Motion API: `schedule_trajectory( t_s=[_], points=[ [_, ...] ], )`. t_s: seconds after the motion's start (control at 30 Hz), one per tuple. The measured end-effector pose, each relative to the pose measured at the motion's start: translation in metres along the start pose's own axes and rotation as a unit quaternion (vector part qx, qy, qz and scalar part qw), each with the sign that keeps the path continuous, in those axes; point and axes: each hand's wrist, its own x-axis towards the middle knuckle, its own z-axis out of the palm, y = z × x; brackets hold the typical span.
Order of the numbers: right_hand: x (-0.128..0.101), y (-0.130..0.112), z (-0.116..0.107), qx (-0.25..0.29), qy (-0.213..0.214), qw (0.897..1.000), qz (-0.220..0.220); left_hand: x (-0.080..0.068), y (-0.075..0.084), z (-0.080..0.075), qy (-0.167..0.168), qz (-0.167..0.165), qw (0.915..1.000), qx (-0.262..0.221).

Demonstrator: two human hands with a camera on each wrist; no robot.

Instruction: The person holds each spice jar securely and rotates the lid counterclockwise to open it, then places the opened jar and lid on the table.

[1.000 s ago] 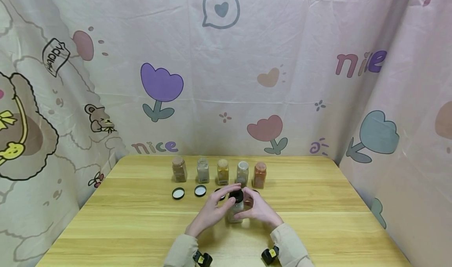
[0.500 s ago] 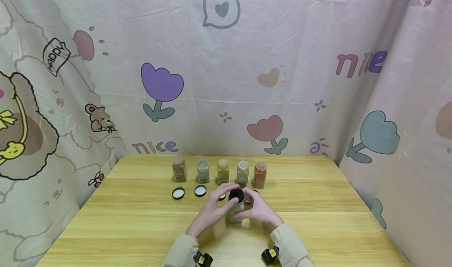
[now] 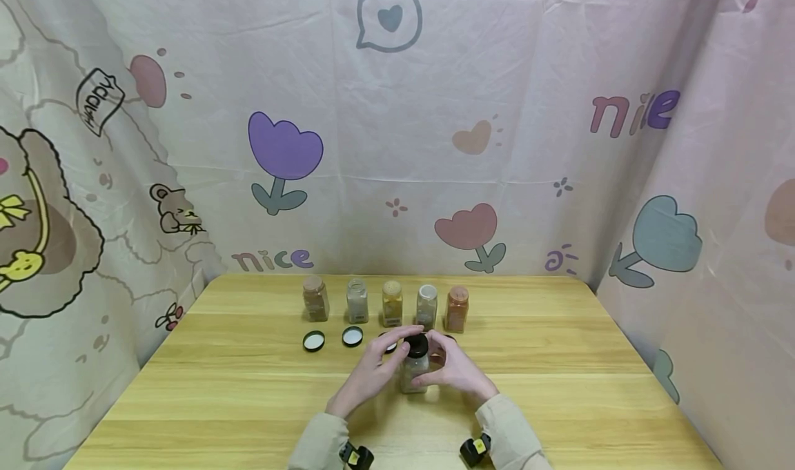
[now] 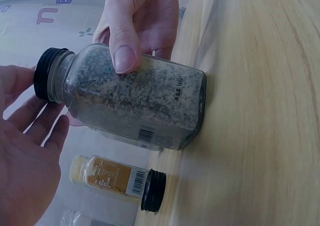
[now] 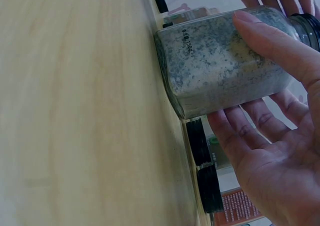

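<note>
A clear glass seasoning jar (image 3: 414, 371) holding grey-speckled granules stands upright on the table near its middle. Its black lid (image 4: 48, 75) sits on the jar's neck. My left hand (image 3: 375, 365) has thumb and fingers curled around that lid. My right hand (image 3: 458, 369) grips the jar's body, thumb on the near side and fingers behind, as the right wrist view shows. Both hands partly cover the jar in the head view.
Behind stands a row of uncapped spice jars: brown (image 3: 316, 299), pale (image 3: 357, 301), yellow (image 3: 392, 304), grey with a white top (image 3: 426, 304) and orange-red (image 3: 457, 309). Black lids (image 3: 313, 341) lie before them, some partly hidden by my hands. A patterned curtain (image 3: 385, 111) hangs behind.
My left thumb and fingers have shifted slightly on the lid, the thumb a little to the left. My right hand and the jar's body stay in place.
</note>
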Motion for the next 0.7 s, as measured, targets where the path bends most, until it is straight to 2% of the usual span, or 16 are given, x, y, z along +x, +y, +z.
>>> schedule_trajectory(
  t_s=[0.23, 0.4, 0.7],
  points=[
    [0.0004, 0.0003, 0.0001, -0.001, 0.001, 1.0, -0.002, 0.0008, -0.0044, 0.0023, 0.024, 0.016, 0.9992, 0.029],
    [-0.0001, -0.0001, -0.0001, 0.001, -0.001, 1.0, -0.005, 0.0006, -0.0029, 0.0034, 0.033, 0.008, 0.9989, 0.032],
    [-0.001, -0.0016, -0.0002, -0.013, 0.001, 1.0, -0.004, -0.0014, 0.0001, 0.0024, -0.005, 0.006, 0.9997, 0.022]
  ],
)
